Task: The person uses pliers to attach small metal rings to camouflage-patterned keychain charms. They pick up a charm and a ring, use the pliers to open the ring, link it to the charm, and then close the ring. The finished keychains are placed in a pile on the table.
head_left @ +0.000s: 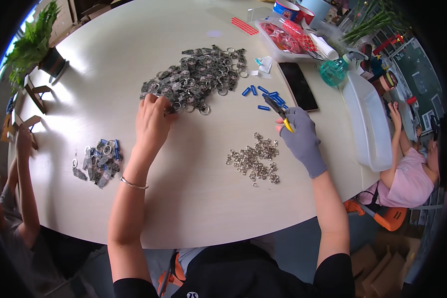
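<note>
The left hand (153, 121) is picking from the big keychain pile (196, 77), the gloved right hand (300, 136) is gripping pliers (277, 111), and only a small finished heap (98, 161) is lying aside.

The left hand's (151, 124) fingertips are disappearing into the lower left edge of the keychain pile (196, 77), so whatever they are pinching is staying hidden. The gloved right hand (302, 139) is covering most of the pliers (276, 110), and their tips are looking too small to tell if they are gripping anything. The rings (255, 159) at centre are blurring into one heap. At the right edge, the frame's dark rim is cutting off a seated person (407, 179). At the lower left, another person's arm (22, 184) is getting cropped.
</note>
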Motion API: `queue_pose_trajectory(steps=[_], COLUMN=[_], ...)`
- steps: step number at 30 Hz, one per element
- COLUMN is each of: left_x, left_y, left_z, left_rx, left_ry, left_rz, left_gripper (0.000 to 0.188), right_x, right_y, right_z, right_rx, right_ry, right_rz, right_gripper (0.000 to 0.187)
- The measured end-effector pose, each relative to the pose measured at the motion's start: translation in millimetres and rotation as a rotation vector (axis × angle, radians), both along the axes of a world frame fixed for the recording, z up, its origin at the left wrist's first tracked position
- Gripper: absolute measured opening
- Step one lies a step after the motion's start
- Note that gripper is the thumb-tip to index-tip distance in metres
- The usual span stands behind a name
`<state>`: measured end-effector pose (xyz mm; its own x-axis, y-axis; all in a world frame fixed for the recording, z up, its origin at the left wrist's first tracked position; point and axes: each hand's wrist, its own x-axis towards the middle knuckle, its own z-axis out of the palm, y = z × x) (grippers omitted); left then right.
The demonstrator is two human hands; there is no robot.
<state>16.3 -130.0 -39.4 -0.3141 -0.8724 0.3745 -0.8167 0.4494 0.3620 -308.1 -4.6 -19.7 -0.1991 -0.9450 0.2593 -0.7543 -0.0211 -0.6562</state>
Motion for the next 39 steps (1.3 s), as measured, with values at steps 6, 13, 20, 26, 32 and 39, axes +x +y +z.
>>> queue_pose_trajectory(steps=[6, 13, 20, 26, 32, 39], left_x=[-3, -10, -17, -19, -19, -18], left_y=[33, 90, 111, 119, 122, 128], left_z=[26, 37, 27, 31, 32, 41], left_rx=[0.655, 1.221, 1.255, 1.27, 1.295, 1.311], left_ry=[0.506, 1.148, 1.112, 1.096, 1.071, 0.978], left_rz=[-0.101, -0.231, -0.238, -0.261, -0.311, -0.396], left_gripper=[0.016, 0.011, 0.009, 0.01, 0.013, 0.026], right_x=[1, 2, 3, 6, 1, 60], right_y=[-9, 3, 7, -1, 1, 22], right_z=[-12, -2, -1, 7, 6, 50], right_rx=[0.102, 0.102, 0.128, 0.152, 0.115, 0.264], right_ry=[0.051, 0.18, 0.253, 0.368, 0.365, -0.349], right_rz=[0.135, 0.14, 0.227, 0.336, 0.336, 0.336], right_gripper=[0.01, 0.015, 0.014, 0.016, 0.016, 0.008])
